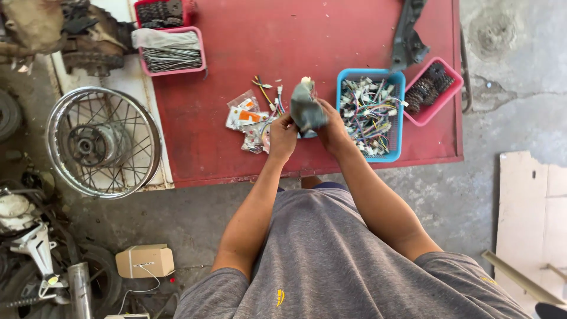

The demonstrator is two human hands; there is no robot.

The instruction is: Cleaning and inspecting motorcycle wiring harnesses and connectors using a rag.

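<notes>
A grey rag (307, 106) with a small white connector poking from its top is clamped between both hands above the red counter (331, 41): left hand (282, 134) fingers pinch its lower edge, right hand (331, 130) fingers wrap its side, next to the blue basket (397, 118) of wired connectors, probably for easy reach.

Person seen from above, wearing a grey heathered short-sleeve t-shirt (331, 260) w/ a small yellow mark on the front, low near the bottom edge of the pic. Sleeves end approx. at the upper arms; both forearms are bare, no watch, no gloves, no rings visible. Left hand (282, 137) and right hand (332, 129) are bare too, fingers partly hidden.
</notes>
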